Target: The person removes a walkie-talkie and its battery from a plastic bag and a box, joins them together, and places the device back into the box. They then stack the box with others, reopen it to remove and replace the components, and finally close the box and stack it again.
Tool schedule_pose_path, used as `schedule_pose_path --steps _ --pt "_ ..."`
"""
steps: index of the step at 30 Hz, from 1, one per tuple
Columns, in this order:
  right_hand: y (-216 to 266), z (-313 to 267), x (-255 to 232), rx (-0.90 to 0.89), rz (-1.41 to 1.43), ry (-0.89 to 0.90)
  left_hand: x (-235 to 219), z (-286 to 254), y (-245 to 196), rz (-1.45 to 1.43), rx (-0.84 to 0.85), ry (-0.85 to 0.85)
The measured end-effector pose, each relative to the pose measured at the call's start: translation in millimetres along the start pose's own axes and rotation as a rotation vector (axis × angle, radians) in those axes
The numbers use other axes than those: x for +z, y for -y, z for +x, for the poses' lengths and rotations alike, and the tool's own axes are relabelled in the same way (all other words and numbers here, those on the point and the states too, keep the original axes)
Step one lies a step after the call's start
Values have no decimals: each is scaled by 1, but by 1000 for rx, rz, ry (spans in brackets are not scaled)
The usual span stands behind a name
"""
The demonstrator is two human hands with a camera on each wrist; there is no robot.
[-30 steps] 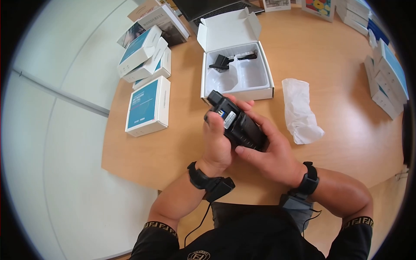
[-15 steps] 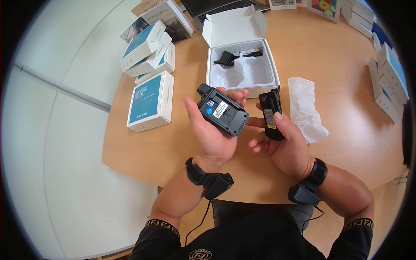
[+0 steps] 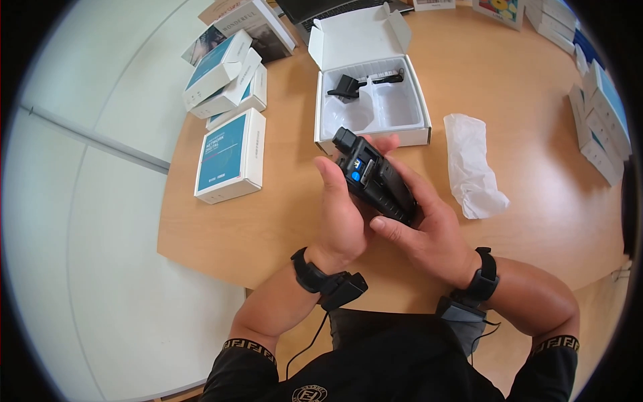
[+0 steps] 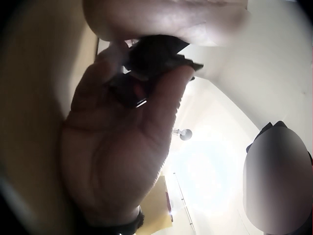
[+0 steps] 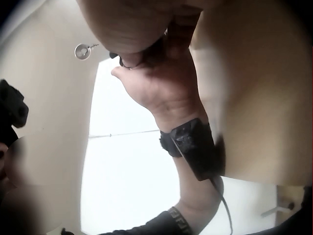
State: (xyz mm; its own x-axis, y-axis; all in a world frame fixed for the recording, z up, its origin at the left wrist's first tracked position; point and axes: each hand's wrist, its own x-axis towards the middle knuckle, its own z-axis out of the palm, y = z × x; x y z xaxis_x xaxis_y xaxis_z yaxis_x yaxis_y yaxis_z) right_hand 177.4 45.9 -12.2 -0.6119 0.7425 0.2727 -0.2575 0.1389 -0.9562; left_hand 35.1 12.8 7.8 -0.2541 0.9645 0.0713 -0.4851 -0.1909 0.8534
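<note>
In the head view my left hand [image 3: 341, 228] holds a black handheld two-way radio [image 3: 355, 175], back side up, with a knob at its far end. The thumb stands along its left side. A blue round sticker and a small coloured label show in its open back recess. My right hand [image 3: 439, 234] grips a black battery pack [image 3: 396, 186], tilted over that recess with its lower end at the radio's lower end. Both wrist views show the two hands close together around the dark parts, and fingers hide much of them.
Beyond the hands an open white box [image 3: 420, 136] holds a black charger [image 3: 346, 87] in its moulded tray. A crumpled white sleeve [image 3: 472, 167] lies to the right. Blue-and-white boxes [image 3: 231, 157] stand at left, more boxes [image 3: 596, 134] at far right. A laptop [image 3: 321, 13] is behind.
Half a second ago the battery pack was apart from the radio in my right hand. Now the right hand has brought it left onto the radio's back, much as it was a second ago.
</note>
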Motion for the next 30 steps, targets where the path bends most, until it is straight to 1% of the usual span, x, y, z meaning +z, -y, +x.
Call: schedule_pose_path --steps 2,4,6,7,11,14,15,17,18,19,21,22,23,25,26,27,29,30 --pt "0 0 0 20 8 -13 0 -1 2 1 4 4" --pt "0 -1 0 40 16 -25 -3 -1 3 -89 10 126" --pt "0 0 0 77 36 -47 -1 -2 1 -127 0 153" --pt "-1 0 -1 76 35 -48 0 -2 -1 -165 -9 179" --pt "-3 2 -2 43 52 -33 -2 -2 -3 -145 -14 217" --pt "0 1 -3 43 37 -22 -4 -2 2 -90 31 159" --pt "1 1 -3 52 30 -11 -5 -2 2 -97 36 173" --pt "0 0 -2 17 -19 -17 -7 -1 4 19 80 141" --pt "-1 0 -2 11 -33 -17 -8 -1 5 33 113 141" --pt "-2 0 -2 4 -48 -18 -8 0 6 21 122 159" --pt "-4 -1 -2 1 -83 -36 -6 -2 4 69 128 127" --pt "-6 -2 -2 18 -87 -33 -2 -4 2 96 137 79" --pt "-3 -2 -1 38 -88 -29 -4 -6 1 83 144 91" --pt "8 -5 -2 51 -112 -26 -10 -6 -1 256 150 38" --pt "11 -7 -1 55 -154 -23 -2 -11 -7 253 144 -28" --pt "14 -9 -1 61 -194 -18 -3 -13 -8 242 149 -22" --pt "16 -15 -2 43 -228 -28 -10 -18 -12 290 106 -152" --pt "13 -19 -3 -35 -309 -22 -10 -23 -16 303 77 -206"
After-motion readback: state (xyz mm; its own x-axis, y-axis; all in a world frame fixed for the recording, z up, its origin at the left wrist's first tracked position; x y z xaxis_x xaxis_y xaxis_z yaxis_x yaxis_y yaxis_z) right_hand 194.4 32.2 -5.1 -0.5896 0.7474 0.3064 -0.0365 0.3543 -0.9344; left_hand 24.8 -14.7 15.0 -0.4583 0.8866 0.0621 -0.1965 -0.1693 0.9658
